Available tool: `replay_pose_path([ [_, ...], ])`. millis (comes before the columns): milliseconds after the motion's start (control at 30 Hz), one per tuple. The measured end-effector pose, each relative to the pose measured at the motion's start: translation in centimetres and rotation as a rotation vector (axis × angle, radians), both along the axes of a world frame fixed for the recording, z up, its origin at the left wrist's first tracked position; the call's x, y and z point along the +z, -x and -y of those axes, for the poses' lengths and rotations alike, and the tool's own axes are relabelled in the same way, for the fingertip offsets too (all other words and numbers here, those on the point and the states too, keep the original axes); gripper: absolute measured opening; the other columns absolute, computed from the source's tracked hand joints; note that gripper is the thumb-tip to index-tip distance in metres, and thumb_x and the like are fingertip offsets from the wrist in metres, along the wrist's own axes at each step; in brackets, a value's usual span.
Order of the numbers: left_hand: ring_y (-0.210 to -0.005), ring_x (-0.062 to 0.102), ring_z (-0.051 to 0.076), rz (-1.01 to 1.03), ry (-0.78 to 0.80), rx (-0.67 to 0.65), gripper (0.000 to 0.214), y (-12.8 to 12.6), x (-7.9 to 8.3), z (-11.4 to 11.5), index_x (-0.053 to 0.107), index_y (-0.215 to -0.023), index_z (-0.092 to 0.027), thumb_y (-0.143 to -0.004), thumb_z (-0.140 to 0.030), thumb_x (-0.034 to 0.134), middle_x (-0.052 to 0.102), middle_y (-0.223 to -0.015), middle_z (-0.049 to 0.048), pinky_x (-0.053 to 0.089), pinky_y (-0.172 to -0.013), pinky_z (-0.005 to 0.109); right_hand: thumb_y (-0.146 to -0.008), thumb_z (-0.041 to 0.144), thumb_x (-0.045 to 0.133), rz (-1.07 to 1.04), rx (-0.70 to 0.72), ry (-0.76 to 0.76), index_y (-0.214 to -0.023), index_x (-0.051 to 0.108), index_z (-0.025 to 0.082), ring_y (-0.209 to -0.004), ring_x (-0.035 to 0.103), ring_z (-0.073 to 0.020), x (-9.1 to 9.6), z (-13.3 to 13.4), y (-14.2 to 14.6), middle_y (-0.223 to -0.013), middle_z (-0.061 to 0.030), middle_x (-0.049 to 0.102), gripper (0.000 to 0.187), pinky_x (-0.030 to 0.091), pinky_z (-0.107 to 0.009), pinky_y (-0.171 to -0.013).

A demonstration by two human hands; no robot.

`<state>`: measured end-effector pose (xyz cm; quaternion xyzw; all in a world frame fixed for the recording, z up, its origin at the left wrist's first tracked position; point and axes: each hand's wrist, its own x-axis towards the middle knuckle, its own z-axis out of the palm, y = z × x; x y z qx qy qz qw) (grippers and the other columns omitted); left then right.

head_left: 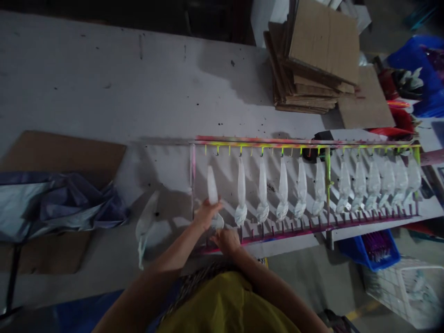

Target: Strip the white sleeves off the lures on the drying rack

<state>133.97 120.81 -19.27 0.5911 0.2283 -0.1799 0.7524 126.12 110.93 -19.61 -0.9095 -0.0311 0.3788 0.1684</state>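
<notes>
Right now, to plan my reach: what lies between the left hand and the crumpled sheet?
In the head view, one loose white piece lies on the table between the left hand and the crumpled sheet.

pieces (262,185): glossy translucent plastic | rack (305,144): paint-crusted metal | cardboard (322,41): rough matt | tabletop (104,78): scuffed matt
</notes>
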Motion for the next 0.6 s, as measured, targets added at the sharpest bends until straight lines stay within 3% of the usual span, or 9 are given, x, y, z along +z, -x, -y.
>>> replay_pose_path([
  [100,-0.05,0.042,0.009,-0.055,-0.1,-0.054,0.025,-2.4,-0.3,0.4,0.063,-0.073,-0.015,-0.049,-0.023,0.067,0.049,-0.049,-0.0059,0.029,-0.049,0.023,-0.089,0.044,0.057,-0.034,-0.009,-0.007,-0.1,0.071,0.02,-0.095,0.069,-0.0238,-0.2,0.6,0.0,-0.097,-0.0107,0.074,0.03,0.048,-0.027,-0.073],
  [233,-0.047,0.042,0.009,-0.076,-0.06,-0.041,0.023,-4.2,-0.8,0.6,0.061,-0.069,-0.015,-0.047,-0.023,0.065,0.048,-0.047,-0.0061,0.028,-0.048,0.023,-0.086,0.044,0.058,-0.087,0.016,-0.001,-0.101,0.071,0.018,-0.098,0.068,-0.0255,0.2,0.9,-0.6,-0.1,-0.0129,0.073,0.033,0.049,-0.028,-0.076],
  [433,-0.048,0.042,0.009,-0.053,-0.031,-0.088,0.021,-5.5,-0.9,0.7,0.059,-0.067,-0.017,-0.047,-0.021,0.062,0.046,-0.048,-0.0062,0.029,-0.049,0.023,-0.085,0.046,0.059,-0.104,0.035,-0.005,-0.099,0.072,0.016,-0.099,0.067,-0.0269,0.4,1.0,-1.0,-0.1,-0.0142,0.073,0.035,0.049,-0.029,-0.079],
  [600,-0.05,0.043,0.009,-0.016,-0.123,-0.169,0.02,-5.7,-0.3,0.8,0.059,-0.066,-0.017,-0.048,-0.021,0.063,0.047,-0.052,-0.0055,0.029,-0.049,0.023,-0.086,0.046,0.058,-0.081,0.048,-0.018,-0.101,0.07,0.016,-0.098,0.067,-0.0259,-0.1,1.3,-0.6,-0.1,-0.0133,0.073,0.035,0.048,-0.028,-0.079],
])
